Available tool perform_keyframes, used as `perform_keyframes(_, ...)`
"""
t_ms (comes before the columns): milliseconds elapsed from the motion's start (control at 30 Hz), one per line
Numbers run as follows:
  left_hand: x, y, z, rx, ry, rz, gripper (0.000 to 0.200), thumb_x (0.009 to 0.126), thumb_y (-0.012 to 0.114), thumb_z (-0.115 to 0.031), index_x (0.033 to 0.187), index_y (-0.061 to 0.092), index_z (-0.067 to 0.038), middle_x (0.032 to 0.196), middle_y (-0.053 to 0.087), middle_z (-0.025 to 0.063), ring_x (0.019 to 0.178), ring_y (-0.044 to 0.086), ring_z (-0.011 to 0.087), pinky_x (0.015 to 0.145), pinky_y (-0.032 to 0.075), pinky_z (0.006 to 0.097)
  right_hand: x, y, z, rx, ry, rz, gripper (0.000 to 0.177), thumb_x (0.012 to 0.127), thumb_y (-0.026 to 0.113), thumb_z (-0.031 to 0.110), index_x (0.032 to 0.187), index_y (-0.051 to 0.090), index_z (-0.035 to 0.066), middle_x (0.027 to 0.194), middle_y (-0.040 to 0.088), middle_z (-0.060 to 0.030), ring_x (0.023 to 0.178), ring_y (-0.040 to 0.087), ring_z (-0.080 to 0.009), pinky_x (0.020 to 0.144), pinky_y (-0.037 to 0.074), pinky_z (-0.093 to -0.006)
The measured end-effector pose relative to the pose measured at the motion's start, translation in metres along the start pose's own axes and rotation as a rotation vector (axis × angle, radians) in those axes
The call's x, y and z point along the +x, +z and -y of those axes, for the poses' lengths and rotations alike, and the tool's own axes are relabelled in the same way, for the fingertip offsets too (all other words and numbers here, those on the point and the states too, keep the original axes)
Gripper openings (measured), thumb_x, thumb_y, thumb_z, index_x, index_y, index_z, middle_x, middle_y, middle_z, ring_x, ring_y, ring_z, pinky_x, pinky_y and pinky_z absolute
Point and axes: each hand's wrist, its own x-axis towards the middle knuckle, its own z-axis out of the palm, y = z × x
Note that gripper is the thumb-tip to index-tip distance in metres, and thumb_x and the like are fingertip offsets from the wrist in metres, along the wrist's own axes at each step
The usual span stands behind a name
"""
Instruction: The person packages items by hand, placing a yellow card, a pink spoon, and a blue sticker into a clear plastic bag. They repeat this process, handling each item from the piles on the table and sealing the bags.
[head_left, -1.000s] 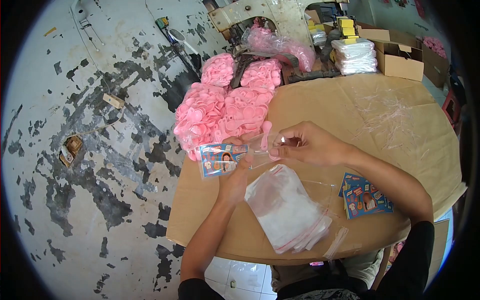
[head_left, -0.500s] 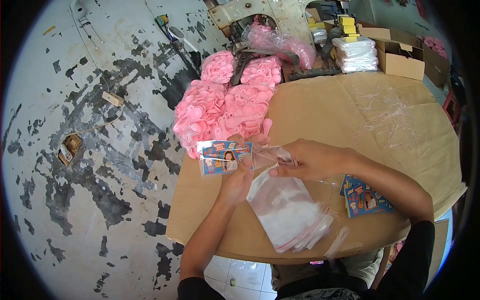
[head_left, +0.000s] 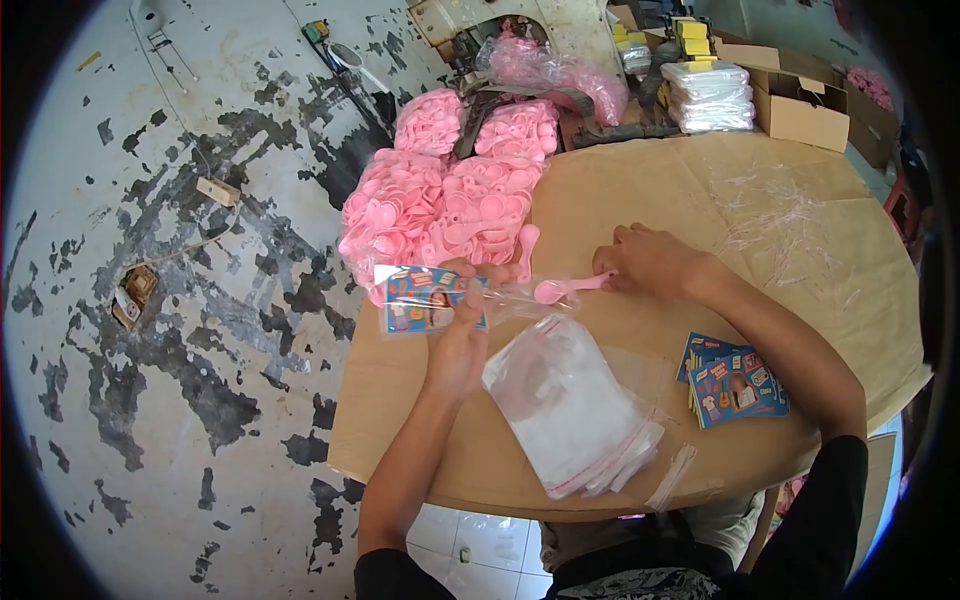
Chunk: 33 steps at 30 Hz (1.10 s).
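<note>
My left hand (head_left: 462,325) pinches a clear plastic bag with a blue printed card (head_left: 418,300) inside it. The bag's other end stretches to the right, toward my right hand (head_left: 650,262). That hand grips a pink plastic spoon (head_left: 550,291) by its handle, and the spoon's bowl overlaps the bag's open end. Another pink spoon (head_left: 527,245) lies just beyond my left fingertips, beside bulging bags of pink spoons (head_left: 480,215). Below both hands, a stack of clear plastic bags (head_left: 570,405) lies fanned on the brown-covered table (head_left: 620,190).
Blue printed cards (head_left: 735,385) are stacked by my right forearm. Thin clear strips (head_left: 775,215) are scattered at the far right of the table. Behind stand an old metal machine (head_left: 570,30), a pile of packaged bags (head_left: 708,97) and an open cardboard box (head_left: 803,108). A peeling wall rises on the left.
My right hand has moved right and away from the bag's mouth, and a pink spoon now shows in its fingers. My left hand has shifted slightly left with the bag and card.
</note>
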Motion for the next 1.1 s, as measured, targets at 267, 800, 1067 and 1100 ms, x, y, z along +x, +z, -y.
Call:
perform_keyframes(267,0.004,-0.004,-0.008,-0.069,-0.017,-0.138,0.023,0.096,0.057,-0.024,0.114,0.05,-0.01,0.105,0.061,0.009,0.11,0.059,0.0243,0.097,0.046,0.0445,0.002,0.0,-0.01,0.119,-0.085,0.14,0.026,0.087,0.059,0.025,0.1,0.059,0.003,0.098,0.061,-0.0151,0.097,0.059,-0.0325,0.082,0.047,-0.0426)
perform_keyframes(800,0.008,-0.008,-0.016,-0.065,-0.013,-0.109,0.028,0.098,0.049,-0.036,0.108,0.049,-0.009,0.098,0.062,0.0101,0.106,0.058,0.0265,0.098,0.044,0.0452,-0.015,-0.057,0.03,0.241,-0.138,-0.051,0.022,0.097,0.049,0.019,0.103,0.062,0.002,0.068,0.059,-0.0208,0.066,0.06,-0.0362,0.065,0.046,-0.0454)
perform_keyframes(1067,0.009,-0.007,-0.017,-0.1,-0.016,-0.107,0.028,0.099,0.045,-0.036,0.107,0.049,-0.009,0.097,0.063,0.0109,0.103,0.06,0.0276,0.098,0.044,0.0452,-0.015,-0.053,0.034,0.265,-0.212,-0.11,0.024,0.098,0.049,0.02,0.106,0.062,0.001,0.063,0.056,-0.0193,0.059,0.057,-0.0324,0.061,0.045,-0.043)
perform_keyframes(1100,0.009,-0.008,-0.015,-0.101,-0.009,-0.104,0.029,0.099,0.045,-0.036,0.107,0.049,-0.009,0.097,0.063,0.0109,0.103,0.06,0.0277,0.097,0.045,0.0451,-0.015,-0.053,0.035,0.304,-0.219,-0.119,0.024,0.098,0.049,0.02,0.105,0.062,0.001,0.063,0.055,-0.0191,0.058,0.056,-0.0318,0.06,0.044,-0.0425)
